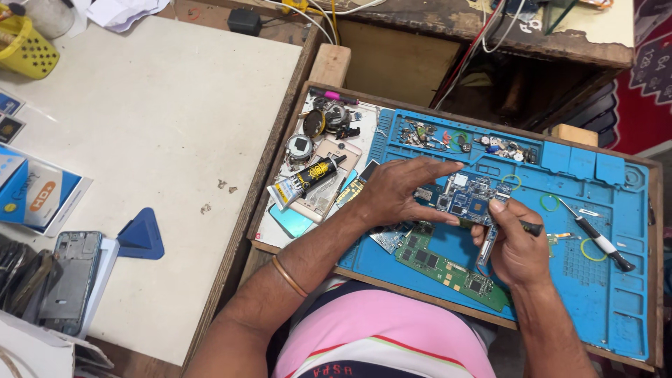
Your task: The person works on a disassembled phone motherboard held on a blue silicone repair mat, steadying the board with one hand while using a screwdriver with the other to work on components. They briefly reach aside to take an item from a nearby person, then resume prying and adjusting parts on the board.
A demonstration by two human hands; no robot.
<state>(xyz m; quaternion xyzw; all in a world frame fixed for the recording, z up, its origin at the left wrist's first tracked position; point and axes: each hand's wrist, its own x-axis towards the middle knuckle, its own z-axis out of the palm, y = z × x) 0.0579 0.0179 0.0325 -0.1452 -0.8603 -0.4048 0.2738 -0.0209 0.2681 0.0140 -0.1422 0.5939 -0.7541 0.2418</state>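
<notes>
A: Board (467,199)?
B: On blue mat (616,294), long axis left-right. Left hand (395,192) lies open, fingers flat on it.
A: Right hand (514,245)?
B: Closed around a tool (530,227), tip on the board's right end.

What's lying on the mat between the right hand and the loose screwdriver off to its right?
In the head view, between the right hand and the screwdriver only a small flat strip part lies on the blue mat; a green rubber band sits just above that stretch.
</notes>
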